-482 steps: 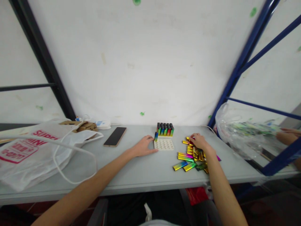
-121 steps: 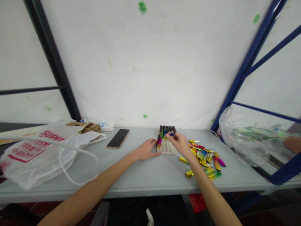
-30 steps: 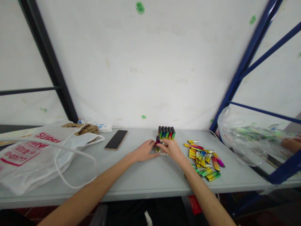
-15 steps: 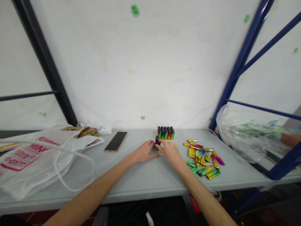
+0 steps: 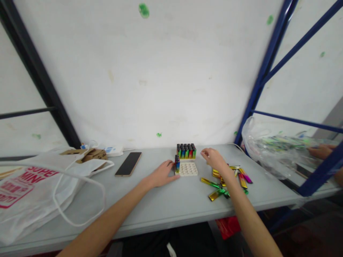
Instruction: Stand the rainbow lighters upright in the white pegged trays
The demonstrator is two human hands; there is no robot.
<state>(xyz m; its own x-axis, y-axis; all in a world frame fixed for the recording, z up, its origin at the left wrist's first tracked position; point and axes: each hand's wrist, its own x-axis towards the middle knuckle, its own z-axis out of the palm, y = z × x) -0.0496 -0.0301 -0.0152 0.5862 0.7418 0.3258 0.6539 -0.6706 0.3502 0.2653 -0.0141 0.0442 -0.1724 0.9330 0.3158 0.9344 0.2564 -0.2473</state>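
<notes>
Table [image 5: 166, 203], grey and set against a white wall [image 5: 166, 71], with both bare hands over it. Had the left hand [image 5: 160, 175] low at the left side of a pale socketed tray [image 5: 189, 169], thumb and fingers spread well apart with nothing clasped between; had the thumb tip at the tray's near left corner and the other fingers just beside a short column of upright lighters [image 5: 177, 163] along the tray's left edge. Saw open sockets across the tray to the right of that column. Held the right hand [image 5: 210, 156] above the table, right of the tray, fingers bent and drawn in close to the thumb; could not tell of anything gripped there. Found a tight block of black-topped lighters [image 5: 186, 151] upright just behind the open sockets, bodies green, blue and red. Noted shiny loose pieces [image 5: 216, 173] in gold, green, red and magenta, lying in a pile at the right, partly hidden by the right arm [image 5: 245, 210]. Well left of the left hand, saw a phone [image 5: 128, 164] lying flat, then a white plastic bag [image 5: 53, 192] with red print and a cardboard box [image 5: 92, 155]. At far right, saw a clear plastic bag [image 5: 268, 157] by a blue metal frame [image 5: 264, 76], with another person's hand [image 5: 320, 151] near it.
</notes>
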